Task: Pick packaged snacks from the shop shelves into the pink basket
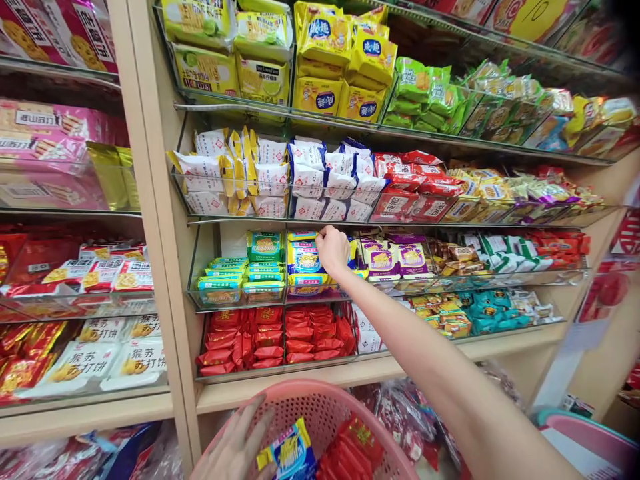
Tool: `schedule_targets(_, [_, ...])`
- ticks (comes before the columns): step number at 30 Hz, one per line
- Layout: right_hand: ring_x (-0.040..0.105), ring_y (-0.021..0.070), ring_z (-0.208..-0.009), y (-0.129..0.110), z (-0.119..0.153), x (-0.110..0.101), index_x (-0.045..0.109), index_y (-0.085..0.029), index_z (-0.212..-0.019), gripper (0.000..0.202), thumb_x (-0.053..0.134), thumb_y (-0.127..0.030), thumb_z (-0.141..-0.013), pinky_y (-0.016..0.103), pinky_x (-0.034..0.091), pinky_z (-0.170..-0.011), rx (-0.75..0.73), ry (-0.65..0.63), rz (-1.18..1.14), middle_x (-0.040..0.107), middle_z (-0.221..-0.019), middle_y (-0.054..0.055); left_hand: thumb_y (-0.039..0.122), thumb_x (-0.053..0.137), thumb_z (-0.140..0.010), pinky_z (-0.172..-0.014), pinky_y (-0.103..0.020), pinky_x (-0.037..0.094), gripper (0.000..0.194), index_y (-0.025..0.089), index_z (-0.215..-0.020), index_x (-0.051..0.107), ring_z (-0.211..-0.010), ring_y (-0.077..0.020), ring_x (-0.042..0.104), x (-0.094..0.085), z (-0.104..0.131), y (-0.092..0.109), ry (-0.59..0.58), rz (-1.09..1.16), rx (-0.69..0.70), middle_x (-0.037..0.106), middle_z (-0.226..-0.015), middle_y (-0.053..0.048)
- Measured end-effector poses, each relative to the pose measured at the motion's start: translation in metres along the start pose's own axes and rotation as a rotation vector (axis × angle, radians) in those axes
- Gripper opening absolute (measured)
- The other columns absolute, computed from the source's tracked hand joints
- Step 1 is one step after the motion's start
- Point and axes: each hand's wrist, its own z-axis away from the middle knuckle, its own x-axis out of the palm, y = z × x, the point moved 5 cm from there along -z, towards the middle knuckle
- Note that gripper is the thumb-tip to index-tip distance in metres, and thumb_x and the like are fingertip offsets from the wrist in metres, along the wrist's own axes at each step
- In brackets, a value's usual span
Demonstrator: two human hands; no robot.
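Note:
My right hand [334, 250] reaches into the third shelf bin, its fingers curled at the blue and yellow snack packs [304, 257]; what its fingertips hold is hidden. My left hand [240, 440] lies over the left rim of a pink perforated basket [360, 413], fingers spread. Inside the basket are a blue and yellow pack [293, 450] and several red packs [353, 450]. Green packs [265, 247] fill the compartment left of my right hand, and purple and cream packs [410, 257] stand to its right.
Clear-fronted bins hold yellow packs [325, 37], white packs [273, 177] and red packs [315, 333]. A wooden upright [150, 167] divides off the left shelves. Plastic-wrapped goods [400, 417] lie behind the basket. A teal and pink basket [590, 433] is at lower right.

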Motion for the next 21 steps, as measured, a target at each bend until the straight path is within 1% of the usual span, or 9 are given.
schedule_targets(3, [0.062, 0.0246, -0.083, 0.003, 0.0, 0.0, 0.065, -0.02, -0.092, 0.024, 0.041, -0.024, -0.087, 0.031, 0.039, -0.067, 0.027, 0.044, -0.081, 0.068, -0.085, 0.009, 0.039, 0.041, -0.088, -0.099, -0.036, 0.048, 0.048, 0.034, -0.135, 0.044, -0.124, -0.0251, 0.05, -0.034, -0.01, 0.012, 0.132, -0.013, 0.069, 0.039, -0.148, -0.003])
schedule_targets(6, [0.061, 0.0233, -0.083, 0.005, -0.002, -0.002, 0.066, -0.02, -0.088, 0.024, 0.043, -0.023, -0.085, 0.03, 0.039, -0.067, 0.073, 0.074, -0.158, 0.069, -0.085, 0.009, 0.04, 0.036, -0.091, -0.096, -0.039, 0.049, 0.045, 0.027, -0.132, 0.047, -0.121, -0.0243, 0.052, -0.086, -0.033, 0.03, 0.288, -0.087, 0.175, 0.044, -0.143, -0.008])
schedule_targets(10, [0.061, 0.0219, -0.079, 0.006, -0.003, -0.005, 0.068, -0.019, -0.085, 0.024, 0.044, -0.022, -0.082, 0.029, 0.039, -0.066, 0.107, 0.081, -0.257, 0.07, -0.085, 0.008, 0.031, 0.036, -0.092, -0.093, -0.038, 0.048, 0.035, 0.016, -0.115, 0.057, -0.112, -0.0218, 0.055, -0.172, -0.088, 0.058, 0.632, -0.236, 0.346, 0.059, -0.123, -0.012])
schedule_targets(12, [0.062, 0.0214, -0.078, 0.006, -0.002, -0.007, 0.068, -0.018, -0.084, 0.024, 0.045, -0.023, -0.081, 0.029, 0.039, -0.066, 0.111, 0.082, -0.283, 0.071, -0.084, 0.008, 0.027, 0.038, -0.092, -0.088, -0.038, 0.048, 0.031, 0.012, -0.109, 0.058, -0.104, -0.0225, 0.056, -0.206, -0.121, 0.069, 0.761, -0.39, 0.362, 0.062, -0.114, -0.013])
schedule_targets(13, [0.062, 0.0213, -0.077, 0.006, -0.001, -0.007, 0.068, -0.018, -0.084, 0.024, 0.045, -0.023, -0.081, 0.029, 0.039, -0.065, 0.114, 0.082, -0.288, 0.071, -0.083, 0.008, 0.025, 0.037, -0.092, -0.084, -0.037, 0.049, 0.029, 0.011, -0.106, 0.058, -0.101, -0.0232, 0.057, -0.217, -0.138, 0.073, 0.793, -0.489, 0.363, 0.062, -0.109, -0.013])
schedule_targets(15, [0.062, 0.021, -0.075, 0.007, 0.0, -0.009, 0.069, -0.018, -0.084, 0.023, 0.046, -0.024, -0.081, 0.029, 0.04, -0.065, 0.119, 0.077, -0.293, 0.071, -0.082, 0.008, 0.017, 0.035, -0.091, -0.077, -0.035, 0.048, 0.026, 0.011, -0.1, 0.058, -0.093, -0.0233, 0.058, -0.228, -0.166, 0.081, 0.812, -0.673, 0.382, 0.063, -0.097, -0.012])
schedule_targets(17, [0.062, 0.0206, -0.074, 0.007, 0.002, -0.01, 0.069, -0.018, -0.084, 0.023, 0.046, -0.024, -0.08, 0.029, 0.04, -0.066, 0.121, 0.071, -0.3, 0.071, -0.083, 0.008, 0.01, 0.033, -0.089, -0.072, -0.034, 0.046, 0.025, 0.01, -0.099, 0.057, -0.089, -0.0236, 0.058, -0.227, -0.187, 0.087, 0.776, -0.808, 0.418, 0.062, -0.091, -0.011])
schedule_targets(19, [0.062, 0.0202, -0.076, 0.008, 0.003, -0.011, 0.069, -0.018, -0.084, 0.023, 0.047, -0.023, -0.08, 0.028, 0.04, -0.067, 0.118, 0.068, -0.307, 0.072, -0.085, 0.009, 0.007, 0.033, -0.088, -0.069, -0.033, 0.044, 0.026, 0.009, -0.101, 0.055, -0.086, -0.0238, 0.059, -0.223, -0.199, 0.089, 0.737, -0.868, 0.408, 0.062, -0.089, -0.012])
schedule_targets(21, [0.062, 0.0199, -0.076, 0.008, 0.004, -0.012, 0.069, -0.018, -0.083, 0.023, 0.047, -0.024, -0.08, 0.028, 0.039, -0.067, 0.114, 0.066, -0.319, 0.072, -0.086, 0.009, 0.007, 0.033, -0.088, -0.068, -0.032, 0.043, 0.026, 0.008, -0.103, 0.054, -0.085, -0.0233, 0.059, -0.221, -0.207, 0.089, 0.713, -0.874, 0.356, 0.063, -0.089, -0.013])
